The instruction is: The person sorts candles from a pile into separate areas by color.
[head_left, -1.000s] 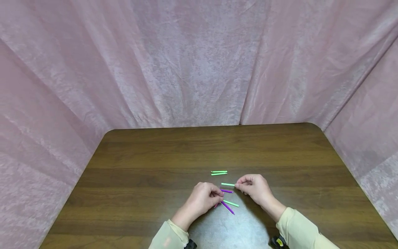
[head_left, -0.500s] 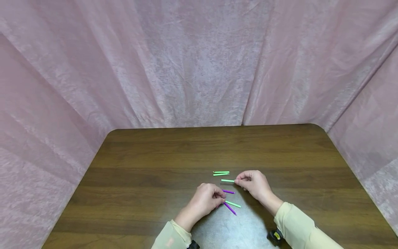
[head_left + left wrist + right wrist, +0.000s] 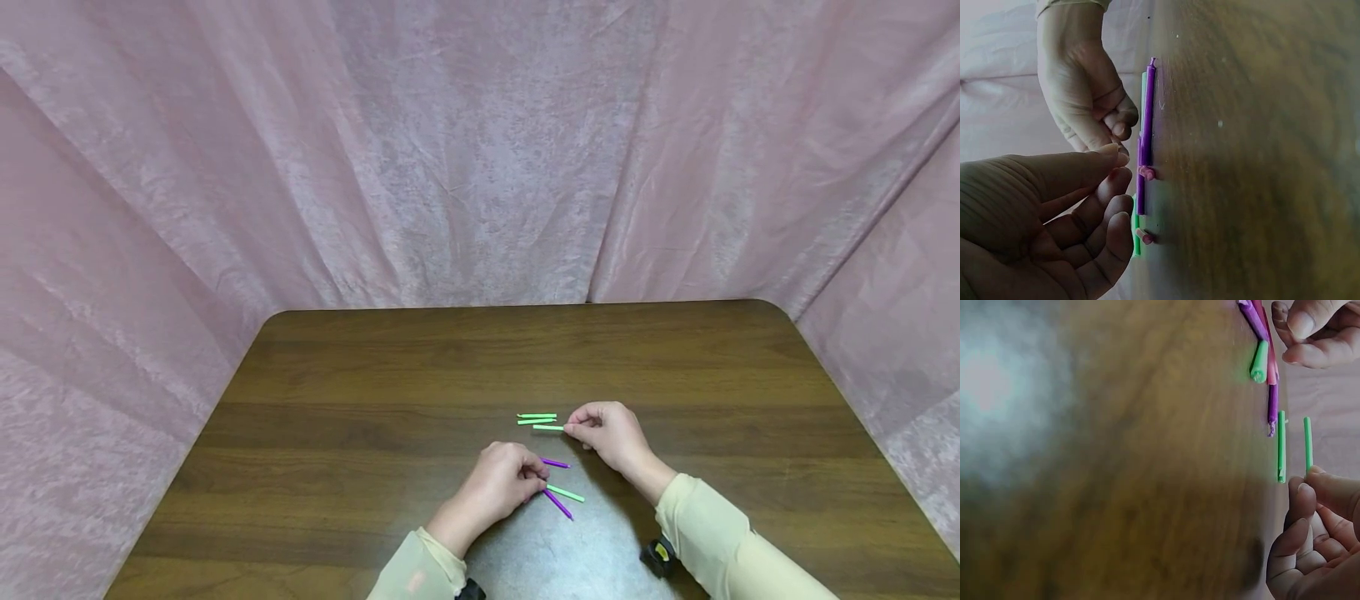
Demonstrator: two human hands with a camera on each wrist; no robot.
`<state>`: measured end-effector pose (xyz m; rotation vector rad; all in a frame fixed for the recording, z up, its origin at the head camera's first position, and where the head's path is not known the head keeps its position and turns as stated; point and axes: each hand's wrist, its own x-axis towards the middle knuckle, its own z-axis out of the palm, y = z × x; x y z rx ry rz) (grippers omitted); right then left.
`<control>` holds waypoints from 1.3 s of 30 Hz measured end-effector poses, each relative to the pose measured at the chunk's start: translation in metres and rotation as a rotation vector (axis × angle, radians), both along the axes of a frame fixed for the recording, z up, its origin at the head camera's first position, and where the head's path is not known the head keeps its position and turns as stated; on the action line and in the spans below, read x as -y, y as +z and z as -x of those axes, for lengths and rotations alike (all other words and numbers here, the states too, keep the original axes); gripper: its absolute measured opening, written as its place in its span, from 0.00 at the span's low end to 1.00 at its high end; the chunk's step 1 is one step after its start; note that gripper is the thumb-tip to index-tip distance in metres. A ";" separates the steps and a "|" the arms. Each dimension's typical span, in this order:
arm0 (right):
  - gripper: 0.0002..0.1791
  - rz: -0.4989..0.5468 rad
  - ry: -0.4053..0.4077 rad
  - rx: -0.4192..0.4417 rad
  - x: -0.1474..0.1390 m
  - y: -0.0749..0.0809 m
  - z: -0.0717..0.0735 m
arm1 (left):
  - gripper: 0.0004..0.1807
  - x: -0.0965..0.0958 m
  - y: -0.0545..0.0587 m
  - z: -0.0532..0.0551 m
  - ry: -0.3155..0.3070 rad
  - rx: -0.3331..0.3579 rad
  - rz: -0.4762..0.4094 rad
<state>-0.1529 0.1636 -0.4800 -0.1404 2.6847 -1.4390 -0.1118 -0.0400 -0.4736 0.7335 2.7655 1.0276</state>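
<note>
Thumb and fingertips of my right hand (image 3: 611, 433) pinch one end of a thin green candle (image 3: 1308, 444), its free end pointing left. Just beyond it in the head view, two green candles (image 3: 537, 415) lie side by side on the table. My left hand (image 3: 504, 479) hovers low over the nearer candles, fingers loosely bent, with nothing visible between thumb and forefinger. Around its fingertips lie two purple candles (image 3: 558, 505) and a green candle (image 3: 566, 493). Pink candles (image 3: 1147, 172) show beneath it in the left wrist view, hidden by the hand in the head view.
The brown wooden table (image 3: 360, 367) has rounded far corners. Pink curtains (image 3: 465, 167) hang behind it and along both sides. A dark wrist camera (image 3: 658, 556) sits under the right sleeve, and a bright glare lies on the near tabletop.
My right hand has carried the green candle away from me, up close to the pair of green candles. The left hand has stayed almost in place over the nearer candles.
</note>
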 end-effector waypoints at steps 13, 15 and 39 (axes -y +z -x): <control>0.03 -0.044 -0.006 0.020 0.005 0.003 0.018 | 0.04 0.000 -0.002 0.002 -0.026 -0.032 0.071; 0.03 -0.048 -0.008 0.019 0.006 0.002 0.020 | 0.04 -0.001 -0.002 0.002 -0.030 -0.032 0.079; 0.03 -0.104 -0.007 0.057 0.015 0.003 0.035 | 0.05 -0.003 -0.002 0.003 -0.029 -0.067 0.146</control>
